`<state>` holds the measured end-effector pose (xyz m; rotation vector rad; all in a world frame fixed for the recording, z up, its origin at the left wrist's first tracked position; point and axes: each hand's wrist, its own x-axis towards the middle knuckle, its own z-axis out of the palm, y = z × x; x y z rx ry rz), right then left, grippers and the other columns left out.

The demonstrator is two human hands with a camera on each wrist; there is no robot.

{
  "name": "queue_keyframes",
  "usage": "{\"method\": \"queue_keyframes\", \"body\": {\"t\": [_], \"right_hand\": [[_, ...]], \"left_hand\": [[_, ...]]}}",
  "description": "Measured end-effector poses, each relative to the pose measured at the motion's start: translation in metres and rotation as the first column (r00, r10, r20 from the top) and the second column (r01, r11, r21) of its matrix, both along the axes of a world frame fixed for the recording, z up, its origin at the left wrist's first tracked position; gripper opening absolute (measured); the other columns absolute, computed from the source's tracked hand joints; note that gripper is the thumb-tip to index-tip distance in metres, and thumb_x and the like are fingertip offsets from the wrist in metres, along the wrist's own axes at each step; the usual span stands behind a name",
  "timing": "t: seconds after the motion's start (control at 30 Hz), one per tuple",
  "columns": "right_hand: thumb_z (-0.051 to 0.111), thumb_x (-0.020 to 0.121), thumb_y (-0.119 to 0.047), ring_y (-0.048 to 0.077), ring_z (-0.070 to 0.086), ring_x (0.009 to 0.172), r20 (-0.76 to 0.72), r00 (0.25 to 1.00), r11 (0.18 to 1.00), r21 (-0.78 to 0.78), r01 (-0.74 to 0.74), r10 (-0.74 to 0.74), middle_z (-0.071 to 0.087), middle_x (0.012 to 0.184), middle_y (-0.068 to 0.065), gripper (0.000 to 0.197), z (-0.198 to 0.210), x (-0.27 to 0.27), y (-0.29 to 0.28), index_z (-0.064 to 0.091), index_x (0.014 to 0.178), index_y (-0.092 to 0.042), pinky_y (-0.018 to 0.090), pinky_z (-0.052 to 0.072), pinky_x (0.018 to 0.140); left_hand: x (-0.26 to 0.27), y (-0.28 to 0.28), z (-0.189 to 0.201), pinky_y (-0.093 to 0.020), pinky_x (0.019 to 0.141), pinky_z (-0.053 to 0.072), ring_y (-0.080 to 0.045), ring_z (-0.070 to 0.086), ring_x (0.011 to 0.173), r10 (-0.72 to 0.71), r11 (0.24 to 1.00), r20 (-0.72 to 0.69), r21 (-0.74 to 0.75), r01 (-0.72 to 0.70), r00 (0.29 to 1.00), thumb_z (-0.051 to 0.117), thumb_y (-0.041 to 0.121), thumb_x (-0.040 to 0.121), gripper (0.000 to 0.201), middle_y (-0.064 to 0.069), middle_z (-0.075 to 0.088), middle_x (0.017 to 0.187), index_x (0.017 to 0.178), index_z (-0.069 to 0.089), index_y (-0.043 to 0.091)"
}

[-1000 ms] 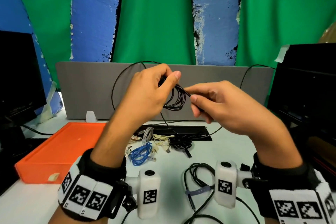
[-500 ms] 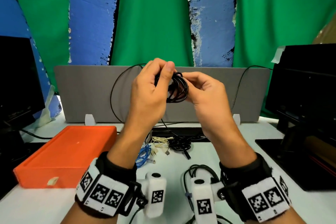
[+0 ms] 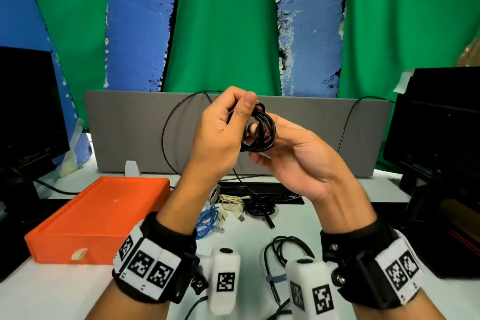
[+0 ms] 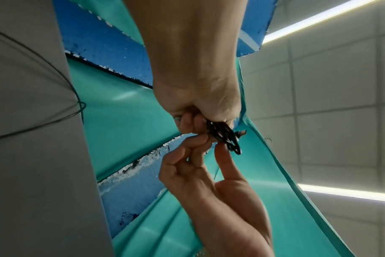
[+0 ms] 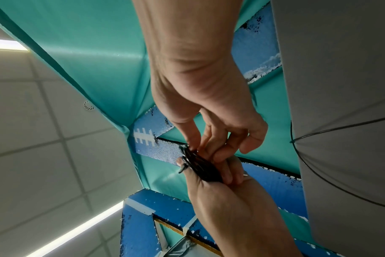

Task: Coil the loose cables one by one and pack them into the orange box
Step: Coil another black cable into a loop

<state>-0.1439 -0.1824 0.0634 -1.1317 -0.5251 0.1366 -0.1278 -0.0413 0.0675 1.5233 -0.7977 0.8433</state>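
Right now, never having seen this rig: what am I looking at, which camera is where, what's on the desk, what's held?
No robot: a person wearing one camera on the head and one on each wrist. The head view looks down at the desk; the wrist views look up along each hand. The left hand pinches a black cable coil; the right hand has a grip on its other side, fingers through the loop. On the white desk lie the orange box, a blue cable, a cream cable and more black cables.
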Motion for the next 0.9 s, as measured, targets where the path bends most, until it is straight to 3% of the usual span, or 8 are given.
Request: {"method": "queue_keyframes", "body": {"t": [0.13,0.23,0.33,0.47,0.57,0.73,0.83,0.9], "right_hand": [[0.057,0.085,-0.015,0.011,0.06,0.08,-0.032,0.997,0.997,0.028,-0.067,0.068,0.067,0.076,-0.005,0.041,0.002,-0.002,-0.005,0.059,0.125,-0.016,0.032,0.039,0.08],[0.052,0.087,-0.019,0.015,0.059,0.073,-0.082,0.988,0.987,0.111,-0.118,0.127,0.057,0.066,-0.003,0.023,0.003,-0.002,-0.002,0.064,0.106,-0.018,0.039,0.036,0.089],[0.044,0.095,-0.032,0.02,0.049,0.072,-0.111,0.965,0.955,0.211,-0.21,0.237,0.047,0.065,0.002,0.029,0.004,-0.003,0.002,0.062,0.104,-0.012,0.043,0.031,0.095],[0.058,0.095,-0.038,0.015,0.06,0.087,0.145,0.988,0.988,-0.137,0.068,-0.048,0.067,0.09,0.001,0.03,-0.002,-0.004,0.005,0.064,0.113,-0.014,0.037,0.04,0.091],[0.059,0.1,-0.016,0.011,0.07,0.096,0.378,0.904,0.845,-0.399,0.356,-0.202,0.074,0.109,-0.003,0.028,-0.006,-0.001,0.007,0.061,0.127,-0.018,0.028,0.052,0.085],[0.046,0.105,-0.011,0.026,0.072,0.068,0.575,0.816,0.617,-0.622,0.481,-0.057,0.071,0.068,0.002,0.024,-0.003,-0.008,-0.004,0.062,0.121,-0.019,0.039,0.057,0.069],[0.045,0.106,-0.017,0.013,0.06,0.055,0.626,0.779,0.458,-0.701,0.547,0.026,0.072,0.065,0.001,0.034,0.006,-0.016,-0.018,0.058,0.135,-0.03,0.029,0.051,0.062],[0.043,0.106,-0.017,0.006,0.051,0.048,0.66,0.75,0.377,-0.707,0.599,0.046,0.069,0.065,-0.009,0.031,0.009,-0.02,-0.022,0.062,0.126,-0.032,0.022,0.042,0.053]], "left_hand": [[-0.004,-0.003,0.001,-0.026,0.069,0.046,-0.003,0.055,0.071,0.088,0.991,0.087,0.09,-0.095,0.992,0.048,0.03,0.103,0.021,0.005,0.056,0.072,0.123,0.055,0.029],[-0.004,0.0,0.002,-0.018,0.068,0.042,0.001,0.055,0.074,0.146,0.973,0.17,0.156,-0.173,0.975,0.048,0.023,0.103,0.023,0.006,0.061,0.078,0.097,0.067,0.013],[0.0,-0.001,0.0,-0.023,0.063,0.037,-0.006,0.049,0.069,0.326,0.897,0.276,0.211,-0.388,0.904,0.047,0.023,0.103,0.028,0.004,0.056,0.074,0.083,0.061,0.009],[0.01,0.006,-0.002,-0.036,0.061,0.04,-0.022,0.051,0.068,0.461,0.81,0.293,0.246,-0.532,0.837,0.041,0.032,0.103,0.034,0.001,0.054,0.076,0.084,0.058,0.01],[0.015,0.014,-0.001,-0.037,0.061,0.041,-0.021,0.049,0.067,0.489,0.762,0.277,0.327,-0.559,0.827,0.04,0.037,0.102,0.036,0.002,0.052,0.074,0.08,0.056,0.013],[0.018,0.027,0.002,-0.03,0.055,0.029,-0.014,0.043,0.057,0.472,0.721,0.222,0.46,-0.518,0.853,0.05,0.043,0.098,0.039,0.005,0.047,0.06,0.065,0.05,0.021],[0.017,0.028,0.002,-0.023,0.05,0.029,-0.01,0.043,0.052,0.379,0.763,0.174,0.497,-0.414,0.909,0.054,0.045,0.096,0.043,0.003,0.049,0.055,0.064,0.057,0.016],[0.015,0.025,0.002,-0.022,0.048,0.029,-0.01,0.041,0.049,0.309,0.823,0.069,0.48,-0.303,0.948,0.06,0.044,0.095,0.042,-0.001,0.051,0.052,0.066,0.064,0.014]]}}
